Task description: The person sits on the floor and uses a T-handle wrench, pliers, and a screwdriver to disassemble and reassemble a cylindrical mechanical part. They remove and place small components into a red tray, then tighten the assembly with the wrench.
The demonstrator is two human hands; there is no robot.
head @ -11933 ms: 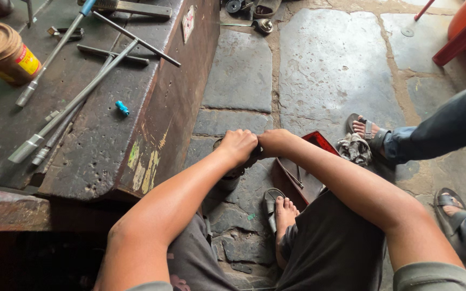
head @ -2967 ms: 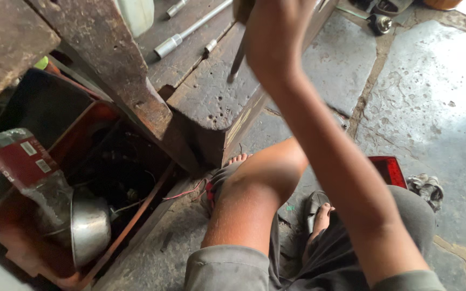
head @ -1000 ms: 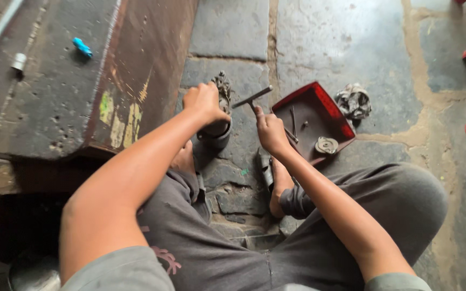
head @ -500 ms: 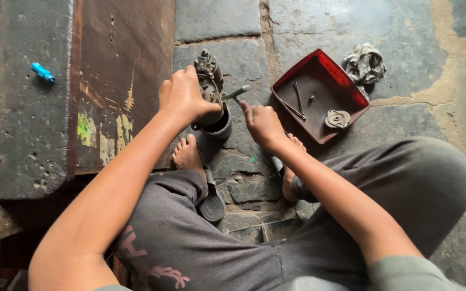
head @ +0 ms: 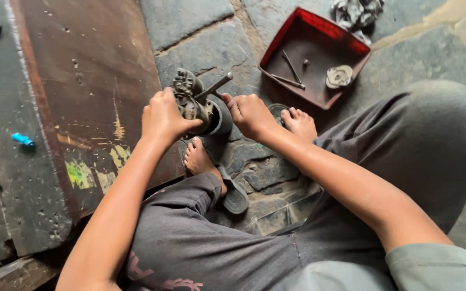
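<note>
Blue cap [head: 22, 139] on workbench [head: 39, 178], far L. L hand [head: 164, 114] clenched round greasy metal part [head: 192, 102], held above feet. R hand [head: 250, 114] grips rod [head: 214, 86] poking from it. Part prob heavy, stiff, slippery w/ grease; best gripped by body. Red tray [head: 297, 28] w/ small bits, R.

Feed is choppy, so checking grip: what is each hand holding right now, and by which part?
Left hand grips the grimy metal part around its upper body. Right hand holds the thin metal rod by its lower end.
</note>
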